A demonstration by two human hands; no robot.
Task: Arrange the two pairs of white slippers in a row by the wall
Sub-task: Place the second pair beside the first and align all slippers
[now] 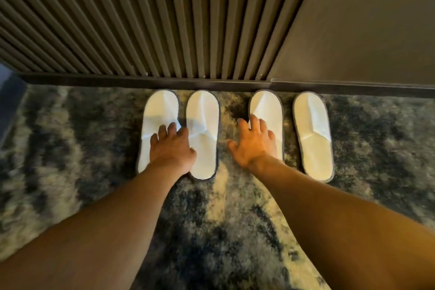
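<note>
Two pairs of white slippers lie side by side on the carpet, toes against the dark skirting board. The left pair is the far-left slipper [158, 113] and its mate [203, 148]. The right pair is the third slipper [267, 108] and the far-right slipper [313, 134]. My left hand [173, 148] lies flat, fingers spread, across the two left slippers. My right hand [253, 143] rests with fingers apart on the left edge of the third slipper, its thumb over the carpet. Neither hand grips anything.
A ribbed, slatted wall panel [141, 19] rises behind the skirting board [117, 79]. A smooth dark panel [364, 19] stands at the right. The mottled grey and cream carpet [223, 231] fills the floor around the slippers.
</note>
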